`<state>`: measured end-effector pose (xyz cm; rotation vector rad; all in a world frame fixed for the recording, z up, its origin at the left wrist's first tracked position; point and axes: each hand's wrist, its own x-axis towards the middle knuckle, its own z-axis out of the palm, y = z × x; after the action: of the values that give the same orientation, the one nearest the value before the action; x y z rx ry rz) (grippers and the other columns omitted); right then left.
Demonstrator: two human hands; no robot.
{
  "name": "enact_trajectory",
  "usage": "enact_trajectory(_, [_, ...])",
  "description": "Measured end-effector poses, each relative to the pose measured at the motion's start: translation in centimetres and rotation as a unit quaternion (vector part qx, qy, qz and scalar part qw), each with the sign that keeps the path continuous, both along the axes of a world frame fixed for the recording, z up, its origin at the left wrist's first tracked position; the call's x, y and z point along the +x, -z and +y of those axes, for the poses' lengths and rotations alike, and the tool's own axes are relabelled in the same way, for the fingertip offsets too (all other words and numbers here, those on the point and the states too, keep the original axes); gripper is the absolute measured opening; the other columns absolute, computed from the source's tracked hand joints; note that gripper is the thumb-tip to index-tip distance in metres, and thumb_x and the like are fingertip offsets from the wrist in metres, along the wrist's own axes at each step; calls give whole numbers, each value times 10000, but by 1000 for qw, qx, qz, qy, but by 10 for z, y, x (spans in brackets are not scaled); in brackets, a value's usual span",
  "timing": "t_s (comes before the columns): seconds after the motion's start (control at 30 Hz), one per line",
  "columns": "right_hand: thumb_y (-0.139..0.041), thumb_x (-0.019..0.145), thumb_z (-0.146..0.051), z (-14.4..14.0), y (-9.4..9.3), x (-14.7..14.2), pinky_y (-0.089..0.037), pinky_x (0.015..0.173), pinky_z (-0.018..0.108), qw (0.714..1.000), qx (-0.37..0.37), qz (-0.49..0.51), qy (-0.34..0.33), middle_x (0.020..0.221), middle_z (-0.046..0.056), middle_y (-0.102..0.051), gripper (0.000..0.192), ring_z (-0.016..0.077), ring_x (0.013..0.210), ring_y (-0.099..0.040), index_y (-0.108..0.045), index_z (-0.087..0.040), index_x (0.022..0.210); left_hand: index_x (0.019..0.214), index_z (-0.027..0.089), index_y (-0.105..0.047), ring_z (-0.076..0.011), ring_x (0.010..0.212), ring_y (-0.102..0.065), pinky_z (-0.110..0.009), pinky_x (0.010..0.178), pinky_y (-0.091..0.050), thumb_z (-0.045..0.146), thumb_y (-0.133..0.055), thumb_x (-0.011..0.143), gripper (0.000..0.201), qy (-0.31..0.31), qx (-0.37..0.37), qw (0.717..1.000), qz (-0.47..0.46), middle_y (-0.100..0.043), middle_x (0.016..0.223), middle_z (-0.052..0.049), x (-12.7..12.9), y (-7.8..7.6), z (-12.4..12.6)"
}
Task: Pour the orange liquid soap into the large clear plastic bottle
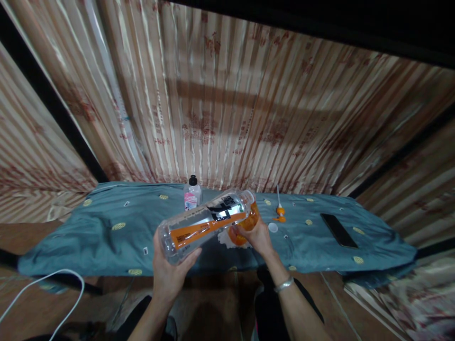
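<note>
My left hand [172, 272] is wrapped round the base of a large clear plastic bottle [204, 225] with an orange and black label. The bottle is tilted, its open neck pointing right over an orange bottle [253, 215]. Fingers of my right hand [259, 236] close round that orange bottle, whose top is partly hidden by the clear bottle's neck. Whether liquid is flowing between them I cannot tell. A whitish patch [227, 239], perhaps paper or a wet spot, lies beneath the orange bottle. An orange pump head [280, 212] with its tube lies to the right, near a small white disc [273, 228].
A small clear bottle with a black cap [192, 194] stands behind on the teal patterned cloth [135, 237]. At the right lies a black phone [337, 230]. Striped curtains [213, 104] hang behind, with dark frame bars at both sides. A white cable [73, 272] loops at lower left.
</note>
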<state>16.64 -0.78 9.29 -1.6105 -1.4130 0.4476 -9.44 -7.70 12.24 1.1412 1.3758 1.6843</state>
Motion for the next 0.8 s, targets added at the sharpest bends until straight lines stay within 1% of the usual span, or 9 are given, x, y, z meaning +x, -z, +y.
enact_trajectory(0.07, [-842, 671, -411, 0, -1, 0, -634, 869, 403, 1000, -3, 3, -1, 1104, 113, -809, 751, 333, 1044, -781, -575, -189, 1337, 1389, 164, -483, -357, 1119, -741, -499, 921, -628, 426, -974, 523, 1030, -12, -7, 1000, -9, -720, 1257, -184, 1, -2, 0])
enact_trajectory(0.13, [-839, 682, -406, -1, -2, 0, -630, 890, 400, 1000, -3, 10, -10, 1131, 109, -805, 782, 325, 1072, -774, -547, -194, 1376, 1386, 167, -486, -366, 1131, -734, -516, 937, -620, 434, -975, 506, 1042, -19, -9, 1000, -19, -720, 1258, -180, 2, -2, 0])
enact_trajectory(0.2, [-835, 694, -402, -1, -4, 0, -622, 915, 401, 1000, -8, 15, -18, 1157, 103, -801, 790, 318, 1104, -764, -529, -205, 1396, 1395, 180, -480, -360, 1148, -726, -531, 981, -597, 429, -971, 515, 1039, -13, -6, 1000, -17, -716, 1270, -167, 1, -1, 1])
enact_trajectory(0.27, [-838, 695, -403, -2, -5, 0, -613, 936, 404, 1000, -12, 17, -16, 1165, 97, -800, 767, 316, 1117, -759, -542, -213, 1377, 1410, 189, -472, -352, 1179, -711, -536, 1040, -559, 424, -970, 525, 1043, -4, -4, 1000, -5, -704, 1298, -160, -1, 1, 1])
enact_trajectory(0.37, [-837, 700, -421, -2, -5, 0, -615, 923, 409, 1000, -17, 14, -13, 1130, 96, -807, 730, 320, 1092, -766, -564, -210, 1343, 1426, 193, -467, -353, 1232, -683, -535, 1089, -522, 429, -965, 538, 1045, -1, 0, 1000, 4, -682, 1343, -162, -2, 3, 2])
enact_trajectory(0.5, [-838, 697, -444, -2, -4, 0, -624, 891, 423, 1000, -17, 1, -3, 1110, 109, -808, 749, 340, 1077, -769, -560, -197, 1347, 1413, 210, -473, -346, 1220, -690, -537, 1082, -526, 420, -963, 547, 1017, 2, 11, 1000, -2, -683, 1341, -154, -1, 3, 2])
enact_trajectory(0.67, [-851, 675, -426, -2, -4, 0, -626, 875, 411, 1000, -13, -5, -1, 1100, 108, -808, 717, 341, 1074, -769, -584, -205, 1303, 1409, 211, -476, -336, 1158, -724, -531, 1028, -567, 389, -965, 552, 1002, -2, 16, 1000, 6, -712, 1278, -142, -1, 1, 3])
enact_trajectory(0.8, [-837, 691, -454, -2, -4, 1, -623, 869, 402, 1000, -11, -4, -7, 1130, 118, -800, 728, 332, 1075, -768, -577, -195, 1320, 1401, 202, -486, -345, 1187, -708, -545, 1051, -546, 376, -967, 550, 994, 2, 13, 1000, 15, -705, 1290, -152, -3, 1, 3])
